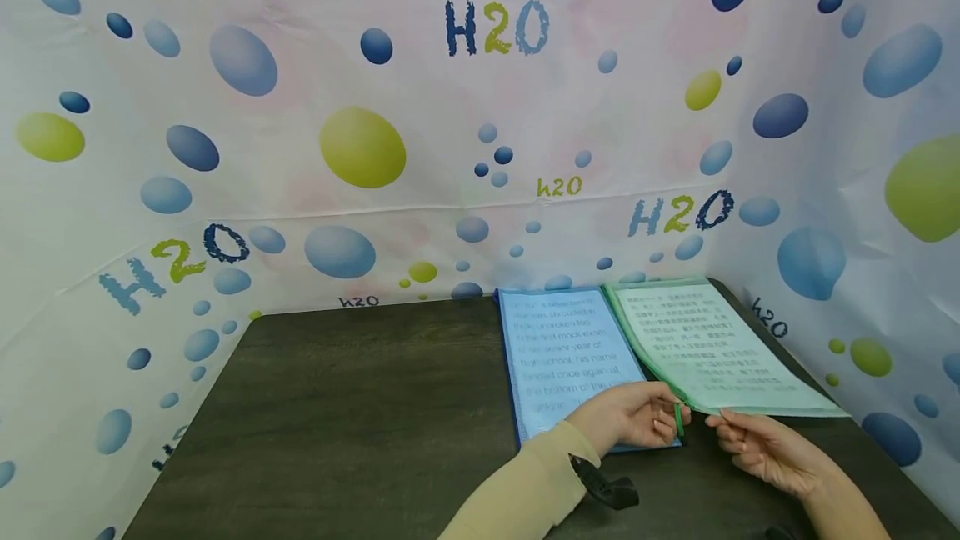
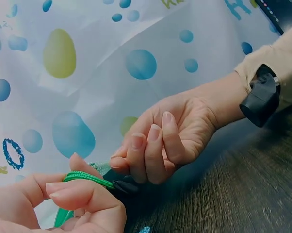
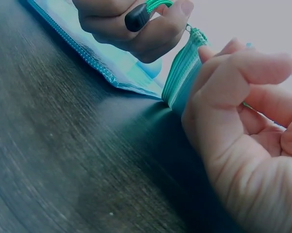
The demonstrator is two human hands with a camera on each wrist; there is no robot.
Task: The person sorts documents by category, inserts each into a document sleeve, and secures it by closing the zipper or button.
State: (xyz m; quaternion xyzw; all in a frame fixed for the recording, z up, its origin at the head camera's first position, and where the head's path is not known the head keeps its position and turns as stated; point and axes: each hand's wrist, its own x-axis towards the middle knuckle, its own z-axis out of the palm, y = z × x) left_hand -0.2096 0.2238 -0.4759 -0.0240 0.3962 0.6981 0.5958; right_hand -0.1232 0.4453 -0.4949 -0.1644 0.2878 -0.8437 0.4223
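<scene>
A translucent green zip pouch (image 1: pixel 750 386) with a printed sheet inside lies at the table's right side, its near edge lifted a little. At its near left corner my left hand (image 1: pixel 637 417) grips the green cord zipper pull (image 2: pixel 90 179), whose black tip (image 3: pixel 137 18) sticks out from the fingers. My right hand (image 1: pixel 776 452) pinches the pouch's near edge just right of that corner, between thumb and index finger; the other fingers are curled. Beneath the left hand and forearm lies a blue zip pouch (image 1: pixel 558 348) with a printed sheet in it, partly covered.
The dark wood-grain table (image 1: pixel 360 415) stretches out to the left of the pouches. A white dotted backdrop (image 1: pixel 420 90) rises behind and along both sides. Black straps (image 1: pixel 607 486) with a camera sit at the left wrist.
</scene>
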